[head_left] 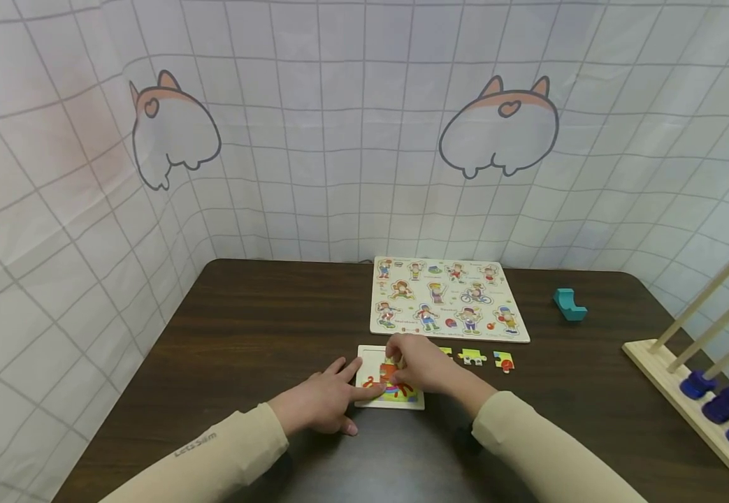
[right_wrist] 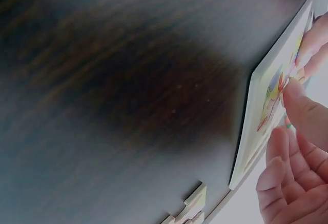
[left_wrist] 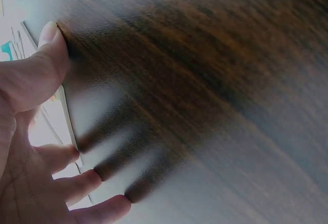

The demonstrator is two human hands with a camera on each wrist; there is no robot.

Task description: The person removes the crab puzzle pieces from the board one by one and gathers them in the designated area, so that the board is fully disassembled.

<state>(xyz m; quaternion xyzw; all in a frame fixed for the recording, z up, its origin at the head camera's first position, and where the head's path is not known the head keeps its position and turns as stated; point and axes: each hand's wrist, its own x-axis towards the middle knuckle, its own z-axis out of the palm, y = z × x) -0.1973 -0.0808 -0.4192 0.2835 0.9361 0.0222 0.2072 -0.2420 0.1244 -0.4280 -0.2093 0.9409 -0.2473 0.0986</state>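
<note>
A small jigsaw, seemingly partly filled, lay under a person's two hands.
The puzzle tray point(head_left: 369, 358) sat on the dark surface point(head_left: 276, 314), coloured pieces point(head_left: 397, 396) across its lower part, its upper left bare, its upper right hidden. The right hand point(head_left: 423, 367) pinched an orange piece point(head_left: 388, 372) at the tray; I couldn't tell whether it was seated. The left hand point(head_left: 320, 402), fingers extended, touched the tray with its index finger. Three loose pieces point(head_left: 471, 354) lay to the right, apparently still to fit.
</note>
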